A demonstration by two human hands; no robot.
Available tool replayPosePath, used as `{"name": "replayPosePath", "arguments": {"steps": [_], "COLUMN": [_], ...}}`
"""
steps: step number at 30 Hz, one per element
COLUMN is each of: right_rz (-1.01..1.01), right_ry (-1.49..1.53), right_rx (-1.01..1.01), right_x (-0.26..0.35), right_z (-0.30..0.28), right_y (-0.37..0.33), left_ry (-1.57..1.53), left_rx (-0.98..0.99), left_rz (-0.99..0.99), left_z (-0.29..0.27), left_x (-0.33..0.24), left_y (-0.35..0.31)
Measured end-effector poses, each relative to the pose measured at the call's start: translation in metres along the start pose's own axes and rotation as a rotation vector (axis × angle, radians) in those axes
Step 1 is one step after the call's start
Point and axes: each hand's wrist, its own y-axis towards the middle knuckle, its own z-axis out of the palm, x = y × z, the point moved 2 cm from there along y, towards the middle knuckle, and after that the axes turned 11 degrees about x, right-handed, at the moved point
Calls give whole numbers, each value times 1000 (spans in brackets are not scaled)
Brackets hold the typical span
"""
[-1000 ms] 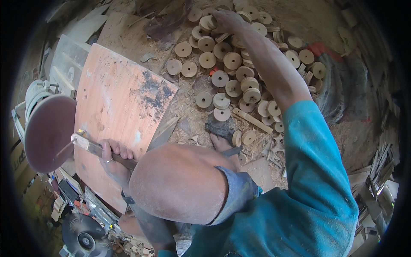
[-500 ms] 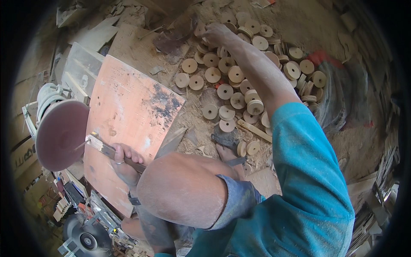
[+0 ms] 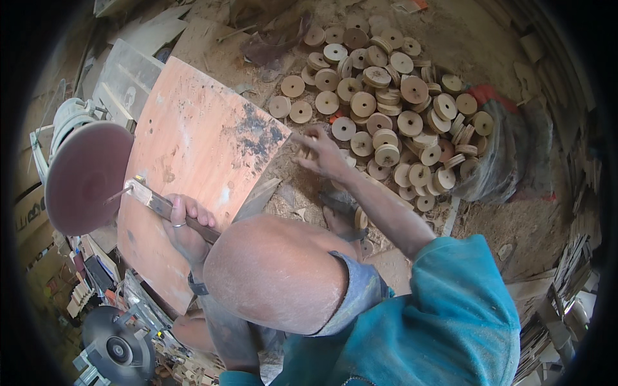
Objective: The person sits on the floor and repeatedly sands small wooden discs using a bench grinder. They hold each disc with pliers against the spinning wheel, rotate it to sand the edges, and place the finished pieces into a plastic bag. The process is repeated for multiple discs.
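Note:
My left hand [image 3: 187,224] is closed around a narrow wooden bar [image 3: 158,202] that lies on the reddish plywood board. A thin pin [image 3: 119,193] juts from the bar's far end towards the round sanding disc [image 3: 87,177] at the left. My right hand [image 3: 324,154] hangs beside the board's right corner, its fingers curled around a pale wooden disc that they mostly cover. Beyond that hand spreads a heap of round wooden discs [image 3: 362,104], each with a centre hole.
The plywood board [image 3: 187,141] slopes in front of my bent knee [image 3: 277,276]. A dark circular blade [image 3: 118,349] stands at the lower left. Clear plastic sheeting [image 3: 505,148] lies right of the heap. Wood scraps [image 3: 570,276] are stacked at the far right; sawdust covers the ground.
My right hand has come back from the heap's far left side to the board's right corner, its fingers curled. My left hand keeps its grip on the bar.

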Motion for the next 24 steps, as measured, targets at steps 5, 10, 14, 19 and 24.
{"name": "replayPosePath", "arguments": {"steps": [5, 10, 14, 19, 24], "right_rz": [-137, 126, 199, -16, 45], "right_ry": [-562, -621, -535, -128, -91], "right_rx": [-100, 50, 76, 128, 263], "right_x": [-19, -8, -5, -17, -19], "right_z": [26, 24, 37, 32, 13], "right_y": [-20, -45, -44, -11, -8], "left_ry": [28, 28, 34, 13, 2], "left_rx": [-40, -77, -56, -83, -77], "left_rz": [-6, -15, -1, -14, -18], "left_z": [9, 12, 12, 15, 11], "left_x": [-5, -7, -6, -6, -5], "left_y": [-3, -6, -6, -4, -3]}}
